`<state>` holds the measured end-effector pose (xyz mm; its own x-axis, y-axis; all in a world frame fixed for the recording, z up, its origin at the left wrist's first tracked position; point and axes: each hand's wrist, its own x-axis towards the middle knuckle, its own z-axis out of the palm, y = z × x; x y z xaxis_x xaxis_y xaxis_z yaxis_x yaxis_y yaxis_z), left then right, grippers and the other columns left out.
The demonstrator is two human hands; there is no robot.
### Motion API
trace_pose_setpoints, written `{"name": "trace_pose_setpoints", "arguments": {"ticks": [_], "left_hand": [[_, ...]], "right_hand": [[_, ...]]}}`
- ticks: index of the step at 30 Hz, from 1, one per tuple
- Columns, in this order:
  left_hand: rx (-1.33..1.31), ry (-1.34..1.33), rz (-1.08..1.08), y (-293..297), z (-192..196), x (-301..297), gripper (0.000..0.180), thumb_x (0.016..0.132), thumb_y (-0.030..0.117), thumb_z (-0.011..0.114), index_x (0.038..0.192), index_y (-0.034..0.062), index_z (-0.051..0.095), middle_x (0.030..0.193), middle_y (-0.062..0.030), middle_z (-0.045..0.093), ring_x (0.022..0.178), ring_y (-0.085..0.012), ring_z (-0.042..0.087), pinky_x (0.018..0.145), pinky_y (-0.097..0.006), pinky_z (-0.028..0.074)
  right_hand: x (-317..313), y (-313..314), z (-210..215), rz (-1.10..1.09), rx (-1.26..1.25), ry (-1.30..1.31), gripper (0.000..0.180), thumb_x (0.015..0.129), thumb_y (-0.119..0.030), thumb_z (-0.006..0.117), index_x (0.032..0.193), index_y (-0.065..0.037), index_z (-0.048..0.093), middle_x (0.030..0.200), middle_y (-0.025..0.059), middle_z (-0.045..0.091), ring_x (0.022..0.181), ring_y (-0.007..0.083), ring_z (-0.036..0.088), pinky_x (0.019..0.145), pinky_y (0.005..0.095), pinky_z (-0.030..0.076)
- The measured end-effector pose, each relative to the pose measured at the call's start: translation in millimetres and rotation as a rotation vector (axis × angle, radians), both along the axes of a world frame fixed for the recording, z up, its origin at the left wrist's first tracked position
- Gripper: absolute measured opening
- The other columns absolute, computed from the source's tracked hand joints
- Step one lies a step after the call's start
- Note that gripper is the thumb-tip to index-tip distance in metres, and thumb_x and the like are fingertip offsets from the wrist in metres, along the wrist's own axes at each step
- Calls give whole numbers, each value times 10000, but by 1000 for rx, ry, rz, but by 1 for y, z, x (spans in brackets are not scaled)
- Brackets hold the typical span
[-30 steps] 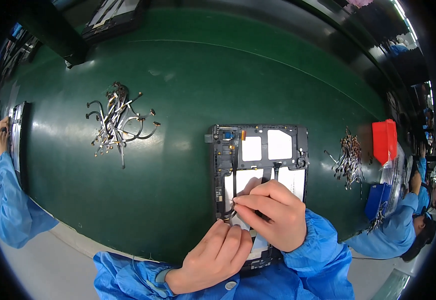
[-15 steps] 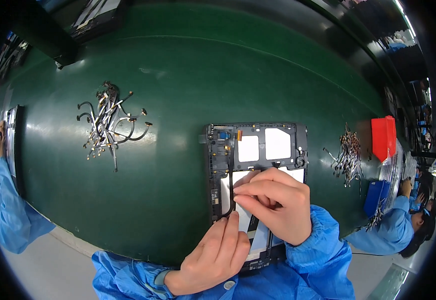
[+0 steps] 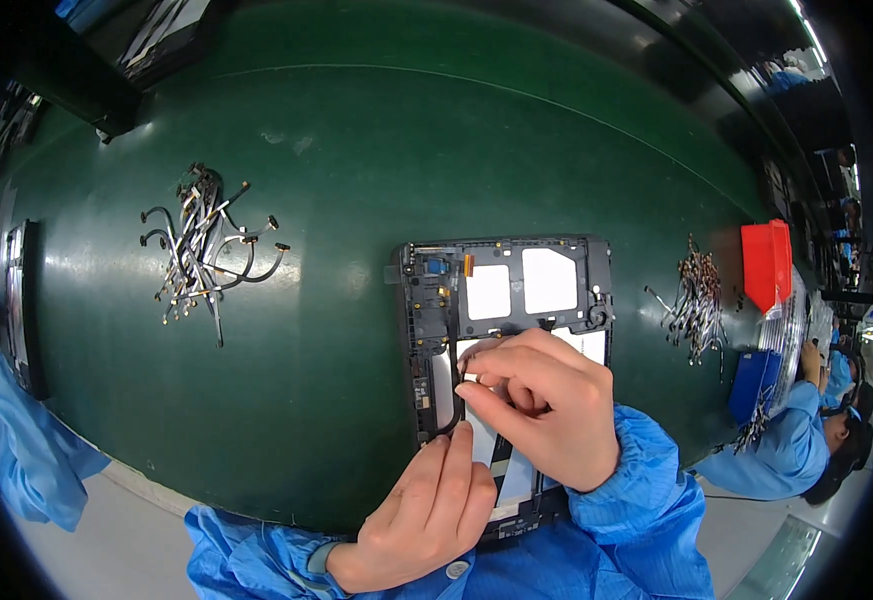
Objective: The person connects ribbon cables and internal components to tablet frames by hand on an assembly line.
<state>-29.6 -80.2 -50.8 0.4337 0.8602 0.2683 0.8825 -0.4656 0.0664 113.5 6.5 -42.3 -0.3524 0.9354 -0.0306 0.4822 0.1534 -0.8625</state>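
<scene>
One black cable (image 3: 452, 350) runs down the left side of an open device (image 3: 594, 268), which lies at the near edge of the green desk (image 3: 306, 420), right of its middle. The left hand (image 3: 421, 510) rests over the device's lower left, fingers side by side, tips at the cable's lower bend. The right hand (image 3: 561, 405) arches over the device, thumb and forefinger tips drawn close at the cable; the view is too small to tell whether either hand pinches it. Loose cables (image 3: 199, 240) lie toward the desk's left end. A second pile (image 3: 696, 305) lies toward the right edge, near a red bin (image 3: 766, 262) and a blue bin (image 3: 754, 385).
</scene>
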Motion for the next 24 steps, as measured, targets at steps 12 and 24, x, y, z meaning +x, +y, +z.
{"name": "trace_pose_setpoints", "arguments": {"ticks": [12,24], "left_hand": [[8,31,-1,1,-2,1,42,865,159,571,856,119,571,1066,-65,698,879,-133,626,762,-167,487],[57,25,-14,4,-1,0,59,871,164,563,836,118,572,1056,-56,699,881,-126,622,757,-164,488]], "right_hand": [[-9,1,-9,-150,98,20,150,730,11,770,858,-3,694,751,53,621,497,50,457,457,214,372],[5,-16,0,242,566,-437,462,672,-86,625,1110,60,626,990,119,567,795,253,576,687,345,507]]}}
